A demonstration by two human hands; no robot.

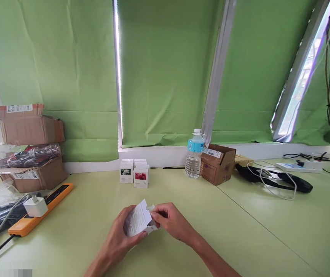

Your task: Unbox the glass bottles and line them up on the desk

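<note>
**Item 1.** Small white box [137,222], its flap raised and printed with fine text. It is held just over the pale green surface [239,231], at 6 o'clock in the view.

**Item 2.** Left hand [120,236]. Its grip is clamped round the box from 9 o'clock, with the thumb laid along the near face.

**Item 3.** Right hand [172,221]. Its grip is closed, thumb and forefinger pinched together on a small white piece [150,207] at the box's open top. What the piece is cannot be told.

**Item 4.** Cluster of small white cartons [134,173], two with flower pictures, stood at 12 o'clock from the hands, well apart from them.

**Item 5.** Water bottle [194,156], upright with a blue label, at 1 o'clock. A brown cardboard box [218,164] is set just beside it.

**Item 6.** Black strap [274,179], crossed by a looped white cable, at 2 o'clock.

**Item 7.** Orange power strip [42,207], with a white charger [35,206] plugged in, at 9 o'clock.

**Item 8.** Stacked cardboard cartons [29,125] at 10 o'clock, with bagged goods lodged between them.

**Item 9.** Green blinds [167,77], hung across the windows behind the surface.
</note>
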